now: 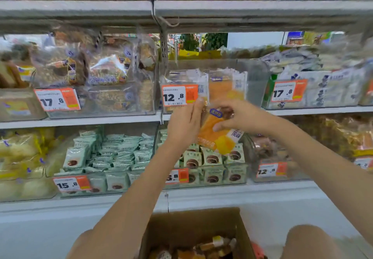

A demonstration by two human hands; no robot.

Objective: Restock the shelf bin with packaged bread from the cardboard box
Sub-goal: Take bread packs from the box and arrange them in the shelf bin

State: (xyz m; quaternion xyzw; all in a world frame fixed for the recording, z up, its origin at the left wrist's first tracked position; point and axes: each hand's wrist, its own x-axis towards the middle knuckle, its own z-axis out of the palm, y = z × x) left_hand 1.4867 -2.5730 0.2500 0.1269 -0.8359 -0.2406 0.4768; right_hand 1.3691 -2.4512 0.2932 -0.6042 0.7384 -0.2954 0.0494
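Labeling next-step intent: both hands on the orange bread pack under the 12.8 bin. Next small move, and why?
Probably lift the orange pack up and over the clear bin front. Both left hand and right hand hold it below the rim; the bin's right side has room.

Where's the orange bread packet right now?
Centre of the head view: the orange plastic bread packet is held between the left hand and right hand, just below the clear shelf bin.
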